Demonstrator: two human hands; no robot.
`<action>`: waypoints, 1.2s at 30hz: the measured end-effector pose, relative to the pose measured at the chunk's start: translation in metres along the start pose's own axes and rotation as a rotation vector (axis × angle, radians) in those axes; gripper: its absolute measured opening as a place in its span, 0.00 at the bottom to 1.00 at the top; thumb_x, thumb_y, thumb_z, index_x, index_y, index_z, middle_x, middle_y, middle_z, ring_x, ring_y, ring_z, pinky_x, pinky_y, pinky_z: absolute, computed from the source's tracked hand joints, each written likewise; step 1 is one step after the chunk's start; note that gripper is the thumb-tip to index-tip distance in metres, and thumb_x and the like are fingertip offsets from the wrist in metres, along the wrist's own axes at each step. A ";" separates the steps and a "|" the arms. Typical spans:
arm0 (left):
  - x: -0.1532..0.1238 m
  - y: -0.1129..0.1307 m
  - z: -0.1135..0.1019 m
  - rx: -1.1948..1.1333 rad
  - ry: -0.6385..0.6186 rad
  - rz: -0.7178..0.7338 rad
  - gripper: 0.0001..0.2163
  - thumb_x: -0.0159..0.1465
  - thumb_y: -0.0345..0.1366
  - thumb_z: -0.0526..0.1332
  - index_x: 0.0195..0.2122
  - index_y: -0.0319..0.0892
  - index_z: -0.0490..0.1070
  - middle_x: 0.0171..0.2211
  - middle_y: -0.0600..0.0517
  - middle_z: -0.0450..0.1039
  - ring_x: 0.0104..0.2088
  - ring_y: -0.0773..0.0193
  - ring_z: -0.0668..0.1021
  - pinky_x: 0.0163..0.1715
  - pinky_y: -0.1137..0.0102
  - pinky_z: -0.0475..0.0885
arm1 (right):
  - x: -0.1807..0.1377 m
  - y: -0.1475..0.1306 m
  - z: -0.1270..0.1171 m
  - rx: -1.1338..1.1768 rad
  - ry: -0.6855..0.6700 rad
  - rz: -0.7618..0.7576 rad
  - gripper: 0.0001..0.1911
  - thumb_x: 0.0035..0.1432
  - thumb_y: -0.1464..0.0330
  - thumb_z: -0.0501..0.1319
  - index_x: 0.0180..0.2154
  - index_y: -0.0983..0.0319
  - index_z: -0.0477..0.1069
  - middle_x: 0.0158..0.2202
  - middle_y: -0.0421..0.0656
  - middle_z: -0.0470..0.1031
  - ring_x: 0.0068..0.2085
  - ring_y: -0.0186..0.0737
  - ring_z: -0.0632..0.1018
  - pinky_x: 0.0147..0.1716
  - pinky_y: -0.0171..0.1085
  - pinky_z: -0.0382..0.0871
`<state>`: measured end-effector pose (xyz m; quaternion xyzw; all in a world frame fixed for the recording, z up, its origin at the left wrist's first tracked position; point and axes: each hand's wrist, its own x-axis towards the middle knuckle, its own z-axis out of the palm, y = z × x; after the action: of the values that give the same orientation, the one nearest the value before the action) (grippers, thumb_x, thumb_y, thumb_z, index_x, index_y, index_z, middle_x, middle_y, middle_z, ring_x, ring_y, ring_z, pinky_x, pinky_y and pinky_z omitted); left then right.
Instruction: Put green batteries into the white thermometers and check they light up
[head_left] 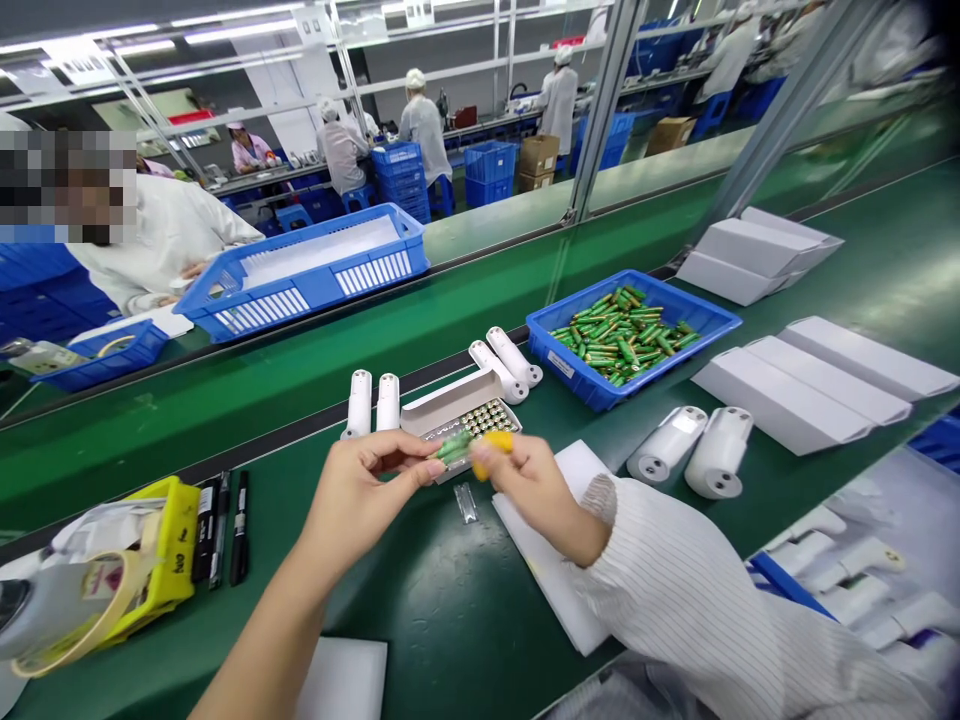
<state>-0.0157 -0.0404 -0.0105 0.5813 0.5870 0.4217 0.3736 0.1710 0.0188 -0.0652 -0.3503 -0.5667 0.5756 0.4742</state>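
Note:
My left hand (pixel 375 485) pinches green batteries (pixel 453 447) between thumb and fingers; blur hides how many. My right hand (pixel 529 480), with yellow covers on its fingertips, is closed at the right end of these batteries. Its fingertips are smeared, so what they grip does not show. Just behind both hands stands an open white box (pixel 450 397) with rows of upright batteries (pixel 487 418) inside. On the green bench below the hands lies a small clear plastic wrapper (pixel 466 503).
A blue tray (pixel 577 385) heaped with loose green batteries stands behind to the right. White cylindrical devices (pixel 720 455) and white cartons (pixel 787 400) lie rightward. At left are a yellow basket (pixel 176 545) and black markers (pixel 239 530). A co-worker (pixel 180 225) sits across the bench.

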 end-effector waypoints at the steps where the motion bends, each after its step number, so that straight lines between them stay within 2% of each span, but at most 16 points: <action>1: -0.002 0.001 -0.006 0.060 -0.041 -0.007 0.05 0.51 0.35 0.68 0.29 0.41 0.79 0.27 0.48 0.79 0.28 0.61 0.80 0.27 0.75 0.75 | 0.004 -0.002 -0.006 0.048 0.127 -0.029 0.25 0.54 0.50 0.59 0.20 0.61 0.57 0.15 0.32 0.52 0.18 0.27 0.55 0.16 0.30 0.50; 3: -0.005 0.003 -0.013 0.152 -0.034 0.007 0.05 0.52 0.36 0.68 0.29 0.42 0.80 0.29 0.49 0.79 0.29 0.61 0.80 0.28 0.75 0.75 | 0.010 -0.005 -0.014 0.159 0.309 -0.074 0.24 0.54 0.49 0.59 0.22 0.60 0.55 0.15 0.30 0.49 0.16 0.26 0.53 0.14 0.29 0.50; 4: -0.006 0.003 -0.013 0.172 0.026 0.035 0.06 0.52 0.36 0.68 0.31 0.43 0.79 0.30 0.49 0.79 0.30 0.61 0.80 0.29 0.75 0.75 | 0.012 -0.006 -0.014 0.198 0.295 -0.066 0.24 0.53 0.48 0.60 0.23 0.60 0.56 0.16 0.30 0.50 0.16 0.26 0.55 0.13 0.28 0.53; 6: -0.007 0.005 -0.007 0.196 0.174 0.134 0.08 0.52 0.36 0.68 0.35 0.44 0.79 0.32 0.51 0.79 0.31 0.62 0.80 0.33 0.74 0.76 | 0.012 -0.008 -0.006 0.247 0.088 0.013 0.23 0.50 0.49 0.63 0.28 0.60 0.60 0.20 0.33 0.59 0.18 0.28 0.63 0.15 0.29 0.62; 8: -0.006 0.009 0.005 0.261 0.224 0.290 0.08 0.53 0.35 0.69 0.34 0.44 0.78 0.31 0.52 0.79 0.31 0.63 0.79 0.34 0.74 0.75 | 0.009 -0.012 0.007 0.284 -0.154 0.089 0.22 0.49 0.51 0.64 0.31 0.62 0.63 0.25 0.37 0.67 0.23 0.31 0.71 0.19 0.32 0.69; 9: -0.005 0.011 0.011 0.308 0.224 0.386 0.06 0.53 0.34 0.68 0.34 0.44 0.78 0.31 0.52 0.79 0.31 0.64 0.79 0.35 0.74 0.75 | 0.008 -0.015 0.013 0.303 -0.221 0.094 0.21 0.50 0.52 0.64 0.31 0.63 0.64 0.26 0.39 0.69 0.24 0.32 0.72 0.21 0.32 0.70; 12: -0.003 0.018 0.021 0.415 0.207 0.643 0.06 0.58 0.29 0.64 0.35 0.43 0.78 0.33 0.52 0.79 0.34 0.64 0.79 0.39 0.73 0.74 | 0.010 -0.027 0.020 0.301 -0.260 0.047 0.18 0.52 0.56 0.65 0.29 0.64 0.65 0.23 0.38 0.70 0.20 0.28 0.70 0.19 0.29 0.65; 14: -0.001 0.023 0.018 0.424 0.140 0.691 0.09 0.60 0.27 0.61 0.38 0.44 0.77 0.35 0.51 0.79 0.37 0.63 0.80 0.41 0.72 0.73 | 0.012 -0.034 0.016 0.272 -0.251 0.030 0.18 0.52 0.57 0.66 0.28 0.65 0.66 0.22 0.38 0.69 0.19 0.26 0.67 0.19 0.28 0.62; 18: 0.006 0.030 0.005 0.296 -0.046 0.505 0.08 0.60 0.29 0.61 0.36 0.45 0.79 0.33 0.52 0.80 0.35 0.63 0.80 0.37 0.73 0.74 | 0.011 -0.046 0.004 0.234 -0.330 0.106 0.19 0.49 0.57 0.67 0.30 0.64 0.65 0.24 0.37 0.68 0.23 0.27 0.68 0.19 0.27 0.59; 20: 0.011 0.032 0.002 0.175 -0.004 0.369 0.04 0.57 0.32 0.64 0.32 0.45 0.79 0.30 0.52 0.79 0.32 0.63 0.80 0.34 0.74 0.74 | 0.008 -0.051 0.003 0.189 -0.396 0.158 0.20 0.48 0.57 0.67 0.32 0.63 0.63 0.26 0.37 0.68 0.24 0.28 0.69 0.21 0.28 0.61; 23: 0.016 0.031 0.000 0.003 0.179 0.262 0.04 0.56 0.35 0.65 0.31 0.43 0.78 0.30 0.51 0.79 0.33 0.63 0.79 0.34 0.73 0.73 | 0.008 -0.054 -0.003 -0.036 -0.411 0.127 0.17 0.49 0.62 0.67 0.33 0.62 0.61 0.29 0.38 0.69 0.27 0.31 0.71 0.25 0.31 0.65; 26: 0.015 0.019 0.000 0.126 0.281 0.233 0.06 0.57 0.37 0.63 0.34 0.42 0.76 0.34 0.50 0.78 0.34 0.62 0.78 0.36 0.71 0.72 | 0.025 -0.048 -0.025 -0.507 -0.141 -0.086 0.11 0.51 0.67 0.64 0.30 0.61 0.61 0.26 0.37 0.67 0.27 0.34 0.70 0.27 0.34 0.65; 29: 0.011 -0.004 0.001 0.459 0.219 0.214 0.08 0.59 0.35 0.62 0.40 0.43 0.74 0.35 0.51 0.78 0.30 0.64 0.76 0.34 0.70 0.71 | 0.049 -0.042 -0.059 -0.993 0.240 -0.237 0.08 0.52 0.73 0.61 0.30 0.62 0.61 0.28 0.44 0.68 0.31 0.42 0.71 0.33 0.40 0.66; 32: 0.012 -0.030 0.007 0.665 0.123 0.232 0.08 0.60 0.31 0.60 0.41 0.41 0.70 0.34 0.51 0.77 0.31 0.63 0.76 0.33 0.69 0.71 | 0.056 -0.039 -0.076 -1.312 0.424 -0.318 0.04 0.53 0.76 0.59 0.32 0.66 0.63 0.38 0.57 0.69 0.41 0.53 0.71 0.40 0.47 0.65; 34: 0.015 -0.043 0.013 0.726 0.087 0.259 0.05 0.60 0.29 0.59 0.38 0.40 0.71 0.33 0.50 0.76 0.33 0.60 0.77 0.34 0.67 0.70 | 0.045 -0.037 -0.066 -1.338 0.361 -0.370 0.02 0.56 0.74 0.57 0.33 0.66 0.63 0.40 0.58 0.69 0.41 0.53 0.71 0.40 0.47 0.65; 36: 0.019 -0.051 0.019 0.741 0.052 0.289 0.04 0.60 0.28 0.59 0.34 0.40 0.72 0.34 0.49 0.76 0.36 0.58 0.77 0.37 0.66 0.70 | 0.025 -0.031 -0.044 -1.210 0.110 -0.341 0.04 0.59 0.71 0.56 0.32 0.65 0.64 0.34 0.52 0.70 0.35 0.47 0.72 0.36 0.43 0.67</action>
<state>-0.0178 -0.0183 -0.0641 0.7423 0.6210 0.2442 0.0605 0.2099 0.0532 -0.0359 -0.4905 -0.8145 0.0505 0.3057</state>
